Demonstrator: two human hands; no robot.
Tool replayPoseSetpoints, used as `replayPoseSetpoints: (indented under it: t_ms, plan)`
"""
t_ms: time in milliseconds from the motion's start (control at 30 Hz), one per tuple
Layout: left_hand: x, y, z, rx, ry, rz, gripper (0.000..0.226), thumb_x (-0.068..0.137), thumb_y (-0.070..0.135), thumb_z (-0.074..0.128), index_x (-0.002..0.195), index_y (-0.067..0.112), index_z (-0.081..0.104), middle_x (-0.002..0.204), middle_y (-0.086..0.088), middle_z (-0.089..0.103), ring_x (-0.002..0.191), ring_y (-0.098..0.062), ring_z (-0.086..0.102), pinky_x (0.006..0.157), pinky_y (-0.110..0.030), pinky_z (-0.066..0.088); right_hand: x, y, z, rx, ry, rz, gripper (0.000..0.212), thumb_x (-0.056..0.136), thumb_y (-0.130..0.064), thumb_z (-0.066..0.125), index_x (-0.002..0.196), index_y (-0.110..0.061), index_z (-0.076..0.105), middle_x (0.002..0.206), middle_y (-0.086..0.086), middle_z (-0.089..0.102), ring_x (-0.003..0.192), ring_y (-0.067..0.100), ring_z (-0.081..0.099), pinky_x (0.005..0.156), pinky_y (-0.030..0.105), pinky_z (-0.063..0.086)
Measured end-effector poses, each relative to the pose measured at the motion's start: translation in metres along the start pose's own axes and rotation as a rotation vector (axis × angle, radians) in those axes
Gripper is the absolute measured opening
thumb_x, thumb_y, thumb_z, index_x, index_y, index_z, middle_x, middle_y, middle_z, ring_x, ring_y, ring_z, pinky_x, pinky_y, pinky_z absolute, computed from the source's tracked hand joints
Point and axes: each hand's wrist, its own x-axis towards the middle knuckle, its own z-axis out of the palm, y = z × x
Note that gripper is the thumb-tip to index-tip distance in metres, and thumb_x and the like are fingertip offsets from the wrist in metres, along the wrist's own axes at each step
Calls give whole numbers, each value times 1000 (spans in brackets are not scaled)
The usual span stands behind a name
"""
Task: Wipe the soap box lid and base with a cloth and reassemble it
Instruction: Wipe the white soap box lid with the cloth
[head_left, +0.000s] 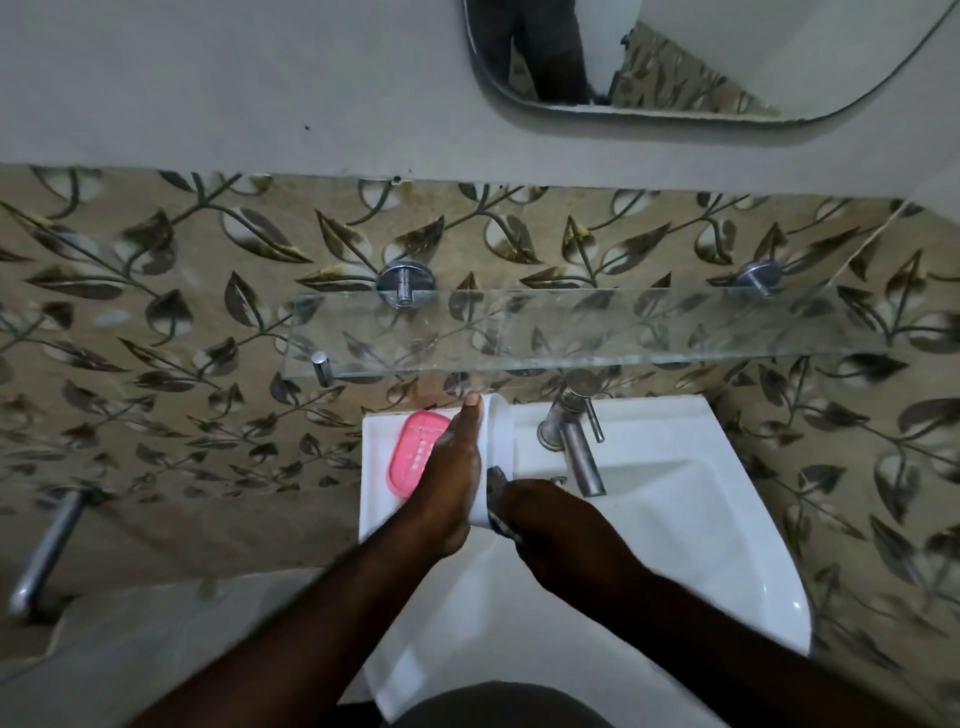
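A pink slotted soap box part (413, 451) lies flat on the left ledge of the white washbasin (691, 499). My left hand (452, 478) grips a white soap box part (496, 441), holding it on edge above the basin's left side. My right hand (558, 525) is closed on a dark grey cloth (497, 491) and presses it against the lower end of the white part. Most of the cloth is hidden inside my fist.
A chrome tap (579, 444) stands at the back of the basin, just right of my hands. A bare glass shelf (571, 332) hangs on the leaf-patterned tiles above. A mirror (675, 57) is higher up. A metal bar (44, 553) juts out at the far left.
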Motion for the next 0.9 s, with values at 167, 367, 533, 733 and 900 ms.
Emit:
replayPoseSetpoints:
  t_ms: [167,367,533,733,900]
  plan:
    - [11,-8,-5,82,-33,104,30,94,52,48,97,28,65,92,-9,66,83,-19,64,81,-29,49,11,-21,-1,534,58,351,25,82,4,56,86,-15,70,81,17,72,76,28,71,67,42,60]
    - [8,-12,-14,5,-50,35,23,99,43,44,83,33,58,72,16,62,71,-3,58,61,-22,47,-6,-13,20,371,-49,356,35,87,-7,60,110,-32,66,92,-15,68,79,5,69,79,26,59]
    - [9,0,-14,20,-151,-122,27,100,38,45,88,19,59,57,1,69,65,-20,65,71,-32,50,-2,9,15,-17,85,-104,44,86,-4,67,126,-22,59,123,-1,65,113,14,61,94,27,51]
    - [12,8,-30,-69,-375,-255,39,95,40,50,79,16,76,73,-9,72,66,-22,68,63,-31,55,15,-8,-3,392,-24,208,21,88,-10,62,100,-26,69,84,-10,67,65,-1,64,58,20,56]
    - [5,-33,-41,-82,-275,-67,108,59,50,85,136,-10,38,96,-20,61,74,-25,65,58,-29,53,19,-39,-24,703,-24,372,12,86,-1,66,81,-12,65,60,6,63,50,19,64,45,33,52]
